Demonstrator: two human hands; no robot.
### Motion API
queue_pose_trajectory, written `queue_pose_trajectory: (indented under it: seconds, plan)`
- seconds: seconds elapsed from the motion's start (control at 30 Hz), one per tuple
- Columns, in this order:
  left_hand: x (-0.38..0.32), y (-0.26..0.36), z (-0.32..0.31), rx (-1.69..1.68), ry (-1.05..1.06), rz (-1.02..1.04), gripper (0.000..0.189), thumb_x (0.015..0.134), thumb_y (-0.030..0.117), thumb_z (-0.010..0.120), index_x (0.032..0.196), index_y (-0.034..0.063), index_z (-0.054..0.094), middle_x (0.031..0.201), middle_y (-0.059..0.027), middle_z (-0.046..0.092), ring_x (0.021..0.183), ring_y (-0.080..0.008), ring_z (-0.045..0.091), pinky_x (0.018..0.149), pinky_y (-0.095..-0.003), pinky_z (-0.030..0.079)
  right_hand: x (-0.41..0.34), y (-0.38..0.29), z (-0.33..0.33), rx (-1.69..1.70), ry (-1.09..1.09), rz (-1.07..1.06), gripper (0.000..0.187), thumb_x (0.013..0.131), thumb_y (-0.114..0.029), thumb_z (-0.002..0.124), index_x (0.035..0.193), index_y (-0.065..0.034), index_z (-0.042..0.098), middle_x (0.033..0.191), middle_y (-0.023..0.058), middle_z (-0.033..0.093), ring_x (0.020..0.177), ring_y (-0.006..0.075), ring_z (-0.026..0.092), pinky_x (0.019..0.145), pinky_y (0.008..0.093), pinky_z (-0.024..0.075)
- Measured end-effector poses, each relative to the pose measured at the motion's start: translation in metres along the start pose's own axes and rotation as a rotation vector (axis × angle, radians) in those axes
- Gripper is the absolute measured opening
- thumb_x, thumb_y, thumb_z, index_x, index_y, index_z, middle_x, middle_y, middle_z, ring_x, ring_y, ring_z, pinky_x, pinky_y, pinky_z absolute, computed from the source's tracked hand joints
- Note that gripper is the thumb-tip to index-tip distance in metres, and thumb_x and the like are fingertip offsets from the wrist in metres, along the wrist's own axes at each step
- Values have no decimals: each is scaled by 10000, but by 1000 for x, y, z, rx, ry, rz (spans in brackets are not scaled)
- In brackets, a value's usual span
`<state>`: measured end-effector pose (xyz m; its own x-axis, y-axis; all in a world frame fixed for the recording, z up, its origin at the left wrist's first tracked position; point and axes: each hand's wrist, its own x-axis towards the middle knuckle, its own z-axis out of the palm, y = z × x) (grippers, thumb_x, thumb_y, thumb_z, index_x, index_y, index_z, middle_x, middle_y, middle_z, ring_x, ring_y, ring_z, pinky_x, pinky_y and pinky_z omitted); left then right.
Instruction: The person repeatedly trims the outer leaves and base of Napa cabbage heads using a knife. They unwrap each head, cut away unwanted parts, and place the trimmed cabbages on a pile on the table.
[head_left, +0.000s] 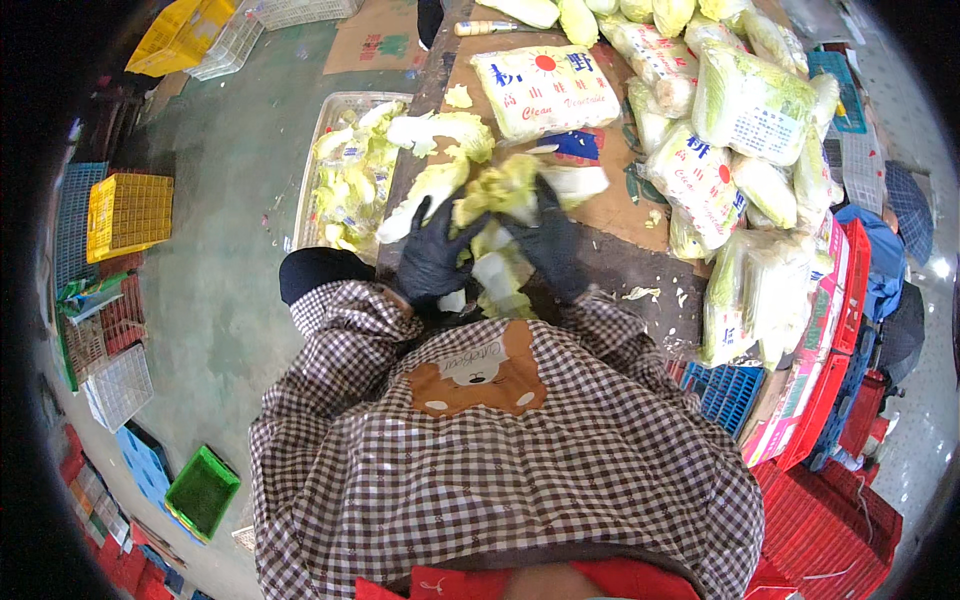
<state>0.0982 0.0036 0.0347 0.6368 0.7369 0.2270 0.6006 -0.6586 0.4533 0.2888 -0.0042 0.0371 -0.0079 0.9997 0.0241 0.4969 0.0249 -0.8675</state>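
My left hand (435, 259), in a black glove, has its fingers spread beside loose napa cabbage leaves. No grip shows in it. My right hand (553, 244), also black-gloved and slightly blurred, has a yellow-green cabbage leaf (502, 186) between thumb and fingers. A white-stemmed cabbage piece (576, 184) lies just beyond that hand. Below and between both hands is another pale leaf (499, 279), close to my checked smock (495, 465). Outer leaves (427, 187) lie past my left fingers on the table (637, 270).
A crate (306, 180) of leaf trimmings and wrappers stands left of the table. A wooden-handled knife (480, 28) lies at the far side. One bagged cabbage pack (547, 94) rests ahead; several more bagged cabbages (750, 120) are piled right. Red crates (825, 517) stack at lower right.
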Motion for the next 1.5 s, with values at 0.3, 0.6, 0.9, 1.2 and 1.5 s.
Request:
queue_pose_trajectory:
  seconds: [0.3, 0.6, 0.9, 1.2, 1.5]
  plan:
    - [-34, -91, -14, -76, 338, -324, 575, 713, 187, 627, 1218, 60, 383, 1301, -251, 234, 1188, -407, 273, 968, -423, 274, 64, -64, 88, 60, -223, -179, 630, 716, -293, 626, 1238, -47, 374, 1177, 263, 425, 1044, 360, 474, 860, 384, 398]
    - [-11, -126, -48, 107, 536, -548, 400, 738, 74, 508, 1125, -16, 468, 1238, -241, 349, 1168, -371, 321, 961, -392, 275, 95, -107, 67, 67, -142, -321, 786, 676, -220, 662, 1311, -75, 223, 1230, 257, 376, 884, 350, 560, 748, 366, 468]
    - [3, 6, -1, 347, -103, 208, 346, 771, 256, 512, 1108, 183, 533, 1267, -140, 381, 1240, -339, 241, 973, -538, 194, 66, -70, -27, 468, 295, 15, 290, 769, -139, 610, 1040, -49, 563, 954, 93, 603, 723, 123, 578, 619, 273, 470]
    - [26, -103, -54, 7, 219, -172, 268, 769, 155, 520, 1025, 80, 550, 1096, -97, 519, 1125, -303, 388, 925, -481, 234, -76, -33, -32, 737, 31, 474, 236, 805, -107, 567, 1031, -39, 570, 842, 61, 594, 727, 125, 533, 645, 264, 453]
    - [175, -52, -26, -267, 462, -238, 889, 595, 358, 755, 1261, -3, 290, 1268, -254, 286, 1190, -364, 271, 982, -406, 267, -12, -18, -58, 445, 202, 425, 341, 788, -191, 596, 1063, 1, 533, 892, 94, 589, 765, 161, 542, 678, 280, 449]
